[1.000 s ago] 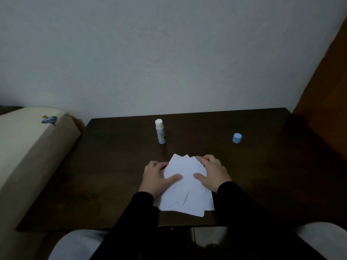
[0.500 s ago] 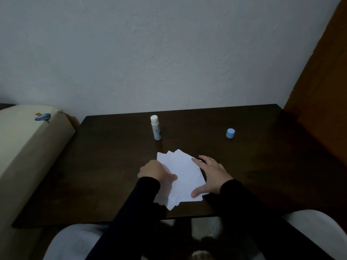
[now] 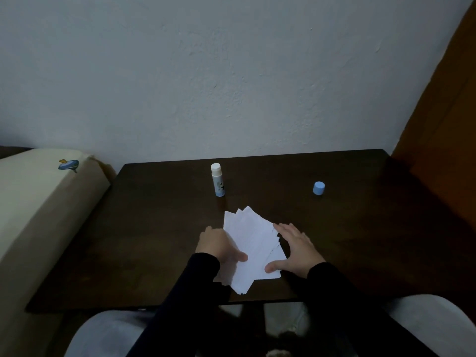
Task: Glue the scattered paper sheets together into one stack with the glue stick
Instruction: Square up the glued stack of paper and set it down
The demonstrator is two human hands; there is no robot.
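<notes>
Head view: white paper sheets (image 3: 253, 249) fanned unevenly; left hand (image 3: 216, 244) pinches them; right hand (image 3: 296, 247) flat alongside

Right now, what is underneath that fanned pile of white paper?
The paper sheets lie on the dark table. Only staggered sheet edges show beneath the top one. Whatever else lies under them is covered, partly by both hands.

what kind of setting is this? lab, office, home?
Most likely a home room: a small dark wooden table against a plain textured wall, and a cream cushion with a small embroidered motif beside it. No lab fixtures in view.
</notes>
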